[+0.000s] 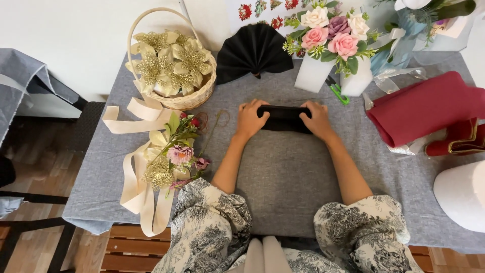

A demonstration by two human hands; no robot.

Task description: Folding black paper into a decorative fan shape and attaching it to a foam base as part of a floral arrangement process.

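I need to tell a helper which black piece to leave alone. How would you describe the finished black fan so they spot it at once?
Start at the wicker basket of gold flowers at the table's far left. Just right of it, before the white vase of pink roses, stands the black fan. Unlike the flat black folded piece under both hands, it is pleated and spread open in a half-circle.

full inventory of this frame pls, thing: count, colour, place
folded black paper: 1, black, table centre, under both hands
black paper fan: 1, black, far centre, opened
wicker basket: 1, tan, far left, holds gold flowers
ribbon: 1, cream, left edge, trailing off table
flower sprig: 1, pink, red and gold, left, on ribbon
bouquet: 1, pink, cream, purple, far right-centre, in white holder
scissors: 1, green handles, beside holder
red wrap: 1, dark red, right
tablecloth: 1, grey, covers table
left hand: 1, on paper's left end
right hand: 1, on paper's right end
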